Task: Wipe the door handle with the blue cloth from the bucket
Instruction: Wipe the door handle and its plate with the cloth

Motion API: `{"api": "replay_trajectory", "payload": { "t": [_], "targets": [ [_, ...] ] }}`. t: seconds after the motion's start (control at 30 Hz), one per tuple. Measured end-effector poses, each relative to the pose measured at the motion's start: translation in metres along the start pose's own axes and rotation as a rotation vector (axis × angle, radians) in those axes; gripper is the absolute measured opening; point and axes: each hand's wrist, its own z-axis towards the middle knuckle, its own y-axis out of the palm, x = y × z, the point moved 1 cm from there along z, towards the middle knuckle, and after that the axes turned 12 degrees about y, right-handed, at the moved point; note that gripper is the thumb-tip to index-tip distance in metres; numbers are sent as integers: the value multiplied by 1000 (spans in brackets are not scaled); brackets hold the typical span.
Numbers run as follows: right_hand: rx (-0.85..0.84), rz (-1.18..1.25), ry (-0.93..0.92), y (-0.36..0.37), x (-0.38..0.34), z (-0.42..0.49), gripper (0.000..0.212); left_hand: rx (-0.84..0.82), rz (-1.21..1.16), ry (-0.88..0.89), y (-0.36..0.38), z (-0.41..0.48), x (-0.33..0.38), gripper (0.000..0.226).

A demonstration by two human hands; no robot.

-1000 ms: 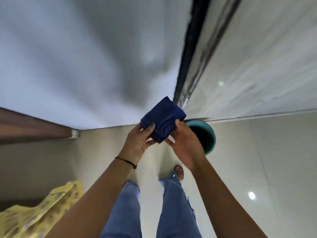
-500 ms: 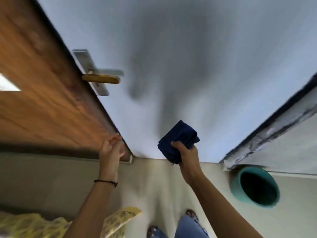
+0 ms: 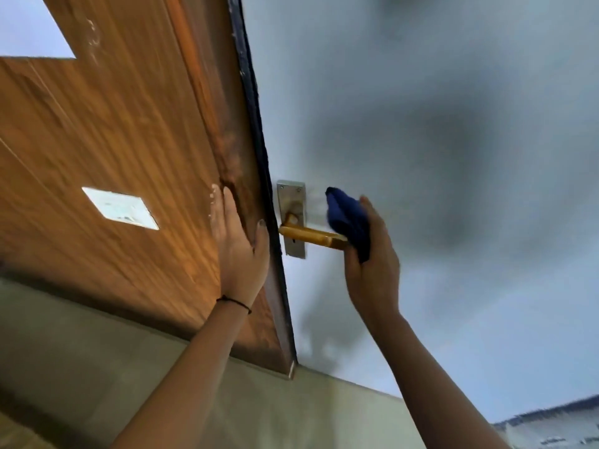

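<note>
A brass lever door handle (image 3: 308,235) sticks out from a silver plate (image 3: 293,202) on the pale blue door face (image 3: 421,157). My right hand (image 3: 372,264) is shut on the folded blue cloth (image 3: 348,218), and the cloth is pressed over the free end of the handle. My left hand (image 3: 241,251) lies flat with fingers apart against the brown wooden panel (image 3: 113,140), its thumb at the dark door edge (image 3: 259,150) just left of the handle. The bucket is out of view.
A white rectangular plate (image 3: 120,207) sits on the wooden panel left of my left hand. The beige floor (image 3: 291,413) runs along the bottom. A grey tiled wall corner (image 3: 557,429) shows at the lower right.
My head has turned up towards the handle and the bucket has left the view. My right hand rose and brought the cloth onto the handle. My left hand moved up and flattened against the wooden panel.
</note>
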Motion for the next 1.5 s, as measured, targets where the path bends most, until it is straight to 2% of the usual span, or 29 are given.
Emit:
{"api": "replay_trajectory", "payload": {
  "t": [0.13, 0.23, 0.5, 0.63, 0.7, 0.8, 0.87, 1.1, 1.2, 1.33, 1.4, 1.5],
  "targets": [
    [-140, -596, -188, 73, 4, 14, 48, 27, 230, 101, 3, 23, -32, 73],
    [-225, -747, -195, 108, 2, 8, 41, -8, 335, 176, 10, 30, -58, 74],
    [-68, -657, 17, 101, -6, 29, 39, -29, 430, 450, 17, 41, -103, 90],
    [-96, -800, -43, 145, -21, 28, 37, -30, 420, 581, 16, 41, -115, 82],
    [-103, -792, -51, 146, -19, 27, 40, -27, 378, 624, 14, 41, -120, 80],
    [38, -674, 98, 110, -5, 31, 42, -13, 335, 639, 15, 41, -124, 77],
    [109, -678, 197, 95, 1, 33, 38, -1, 341, 648, 16, 41, -124, 77],
    [283, -659, 164, 138, -9, 11, 35, 5, 308, 671, 18, 39, -127, 72],
    [184, -656, 115, 138, -9, -3, 37, -5, 276, 664, 15, 40, -125, 69],
    [13, -766, 49, 130, -8, -10, 54, -15, 237, 650, 14, 38, -123, 71],
    [48, -775, 19, 118, -4, 1, 44, -15, 229, 649, 14, 39, -122, 72],
    [87, -702, 112, 96, 2, 11, 31, -22, 257, 621, 16, 40, -122, 75]
  ]
}}
